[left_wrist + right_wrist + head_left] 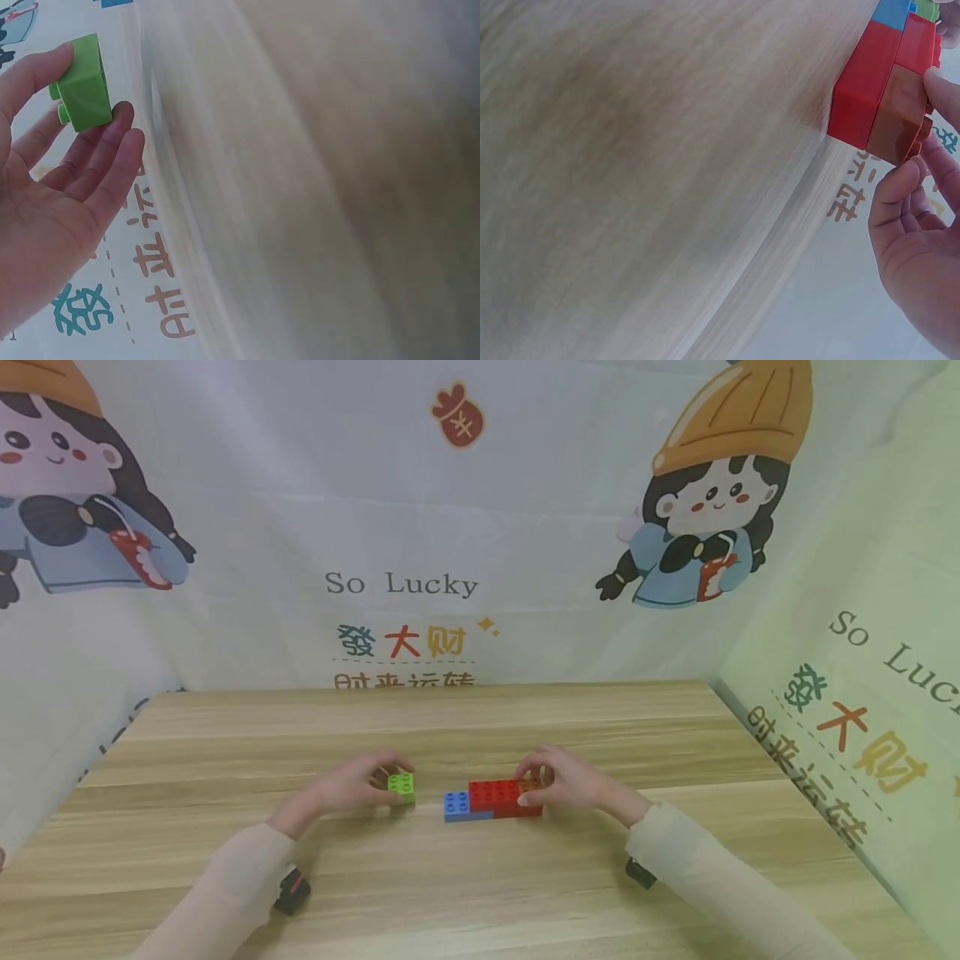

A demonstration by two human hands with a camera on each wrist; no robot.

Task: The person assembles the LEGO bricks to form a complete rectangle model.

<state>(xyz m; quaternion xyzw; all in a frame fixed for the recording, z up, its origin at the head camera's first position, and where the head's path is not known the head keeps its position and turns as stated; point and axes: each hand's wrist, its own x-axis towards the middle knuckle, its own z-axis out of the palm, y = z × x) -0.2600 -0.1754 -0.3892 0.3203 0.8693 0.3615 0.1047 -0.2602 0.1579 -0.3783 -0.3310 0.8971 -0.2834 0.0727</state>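
Note:
Between thumb and fingers, my left hand [356, 783] pinches a lime-green toy building brick [401, 787], its studs facing up in the head view. The left wrist view shows the same green brick [86, 84] with the thumb on one side. To its right, apart from it, lies a low two-layer brick build. A blue brick [457, 804] and a red brick [517, 812] form the bottom layer. Above them sit a second red brick [491, 792] and a brown brick [900, 105] at the right end. My right hand [567, 783] pinches that brown brick, partly covering it.
The build rests on a wood-grain table [420, 893], whose far edge meets a printed cloth backdrop [525, 527]. More cloth hangs along both sides. Dark wrist devices [292, 892] show below each sleeve.

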